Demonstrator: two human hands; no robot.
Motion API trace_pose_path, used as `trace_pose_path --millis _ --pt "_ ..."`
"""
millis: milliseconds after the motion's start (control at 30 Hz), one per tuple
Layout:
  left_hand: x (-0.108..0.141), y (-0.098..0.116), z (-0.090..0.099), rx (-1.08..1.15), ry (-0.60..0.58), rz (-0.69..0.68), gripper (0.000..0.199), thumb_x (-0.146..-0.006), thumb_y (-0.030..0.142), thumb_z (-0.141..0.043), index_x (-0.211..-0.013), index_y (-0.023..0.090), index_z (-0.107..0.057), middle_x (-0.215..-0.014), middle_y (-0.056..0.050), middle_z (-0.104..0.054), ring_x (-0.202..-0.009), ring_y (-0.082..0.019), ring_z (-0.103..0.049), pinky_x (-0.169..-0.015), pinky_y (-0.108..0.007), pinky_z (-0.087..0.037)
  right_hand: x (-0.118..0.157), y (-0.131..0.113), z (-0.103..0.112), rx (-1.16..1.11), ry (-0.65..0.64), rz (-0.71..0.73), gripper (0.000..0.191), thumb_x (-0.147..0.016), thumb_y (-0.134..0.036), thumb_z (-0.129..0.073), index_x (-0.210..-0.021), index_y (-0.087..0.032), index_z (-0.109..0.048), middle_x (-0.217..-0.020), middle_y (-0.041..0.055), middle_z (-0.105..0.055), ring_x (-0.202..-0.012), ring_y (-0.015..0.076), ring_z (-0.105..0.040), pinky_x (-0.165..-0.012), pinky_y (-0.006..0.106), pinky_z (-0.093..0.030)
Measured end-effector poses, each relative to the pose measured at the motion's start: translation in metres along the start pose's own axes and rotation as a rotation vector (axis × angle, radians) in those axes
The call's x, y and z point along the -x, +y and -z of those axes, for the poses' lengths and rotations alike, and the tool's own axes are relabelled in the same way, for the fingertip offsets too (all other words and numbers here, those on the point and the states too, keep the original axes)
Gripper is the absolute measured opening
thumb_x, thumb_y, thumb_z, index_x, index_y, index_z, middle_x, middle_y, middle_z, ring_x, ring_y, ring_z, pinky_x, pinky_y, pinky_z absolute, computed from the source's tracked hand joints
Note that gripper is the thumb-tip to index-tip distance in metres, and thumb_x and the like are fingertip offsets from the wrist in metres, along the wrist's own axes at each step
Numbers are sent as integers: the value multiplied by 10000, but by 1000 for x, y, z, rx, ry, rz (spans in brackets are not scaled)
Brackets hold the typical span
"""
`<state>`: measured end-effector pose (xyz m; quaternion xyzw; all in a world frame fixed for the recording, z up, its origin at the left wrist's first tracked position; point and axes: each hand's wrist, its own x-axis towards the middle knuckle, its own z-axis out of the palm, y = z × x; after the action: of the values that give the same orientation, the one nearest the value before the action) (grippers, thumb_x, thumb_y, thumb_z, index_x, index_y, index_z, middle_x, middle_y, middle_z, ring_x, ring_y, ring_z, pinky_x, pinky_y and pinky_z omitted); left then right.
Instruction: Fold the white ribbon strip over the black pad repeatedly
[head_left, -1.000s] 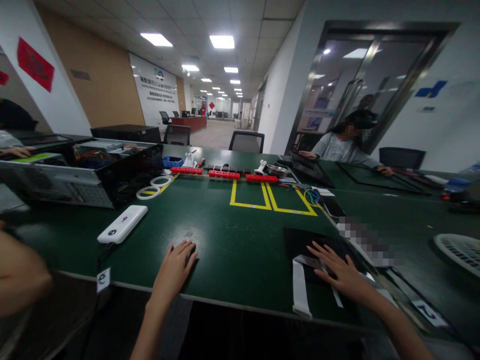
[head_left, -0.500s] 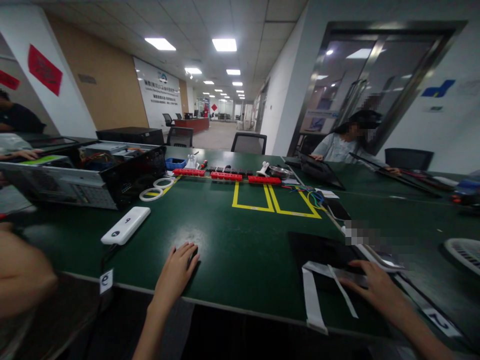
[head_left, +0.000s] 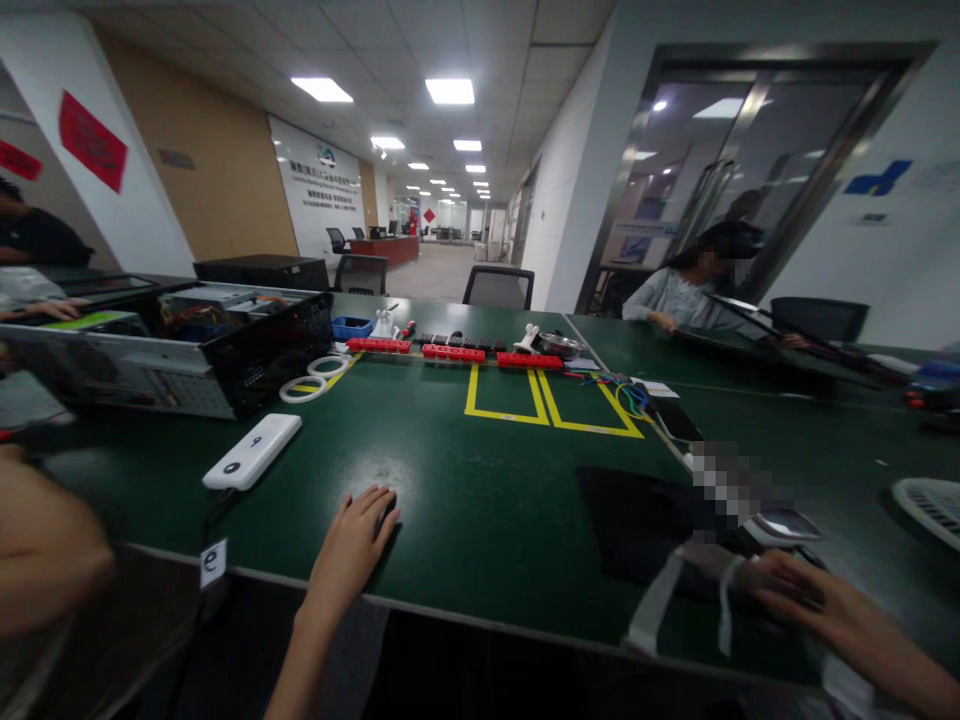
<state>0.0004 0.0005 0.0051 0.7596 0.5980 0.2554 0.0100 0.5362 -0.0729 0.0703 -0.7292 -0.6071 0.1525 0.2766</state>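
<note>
A dark green table (head_left: 480, 520) spreads across the view. The largest thing on it is a computer case (head_left: 150, 375), lying on its side at the far left with its inner parts exposed. Across the table, toward the right, a co-worker (head_left: 660, 295) handles a dark, flat panel. Yellow tape outlines (head_left: 506, 415) mark the middle of the surface, and nearer on the right lies a black sheet (head_left: 630, 520). A white pack (head_left: 255, 455) rests at the left, in front of the case.

The right hand (head_left: 817, 600) is at the near right, beside the black sheet, its fingers curled and grasping a white strap (head_left: 654, 610), which trails leftward toward the table's near edge; blur hides the exact grip. The left hand (head_left: 364, 530) rests palm-down near the front edge, fingers loosely extended and released. Smaller still are three red strips (head_left: 453, 353) in a row and two white rings (head_left: 302, 389) beside the case.
</note>
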Motion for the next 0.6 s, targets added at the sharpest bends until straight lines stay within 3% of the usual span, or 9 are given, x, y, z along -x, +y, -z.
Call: trace_pose_path --millis 100,200,300,400,500,600 --pt "0 0 -1 -3 9 -2 328 -921 311 -430 -1166 177 -604 -1241 -102 -616 -1216 -241 -510 -1054 -485 -305 8 11 11 -432 -39 -291 405 -416 -493 -721 -744 -291 -594 -854 182 -652 -776 270 -650 -704 425 -488" --pt "0 0 -1 3 21 -5 322 -917 308 -436 -1166 189 -604 -1241 -95 -617 -1210 -240 -515 -1056 -485 -303 13 25 14 -703 242 -488 475 -367 -441 -693 -789 -300 -525 -920 204 -630 -834 290 -650 -711 472 -463" --pt "0 -1 -2 4 19 -8 328 -914 314 -441 -1167 184 -604 -1236 -100 -620 -1208 -244 -517 -1056 -488 -302 14 30 11 -853 353 -485 375 -465 -419 -665 -764 -293 -477 -933 164 -612 -993 275 -621 -769 439 -469" --pt "1 -2 -3 3 21 -8 325 -918 313 -435 -1167 192 -604 -1237 -95 -620 -1212 -238 -513 -1058 -481 -301 13 25 4 -939 305 -421 287 -538 -345 -675 -727 -281 -470 -858 114 -612 -1058 241 -600 -835 373 -474" --pt "1 -3 -4 8 29 -6 319 -916 310 -439 -1168 206 -604 -1239 -86 -620 -1211 -236 -514 -1057 -477 -306 8 16 -2 -959 328 -439 293 -518 -291 -678 -733 -272 -480 -860 120 -643 -962 241 -644 -808 349 -501" --pt "1 -3 -5 9 31 -7 321 -916 313 -439 -1166 198 -606 -1241 -88 -618 -1209 -234 -516 -1061 -472 -306 1 7 -6 -930 366 -471 331 -477 -256 -681 -749 -266 -491 -828 109 -658 -796 228 -672 -685 318 -539"
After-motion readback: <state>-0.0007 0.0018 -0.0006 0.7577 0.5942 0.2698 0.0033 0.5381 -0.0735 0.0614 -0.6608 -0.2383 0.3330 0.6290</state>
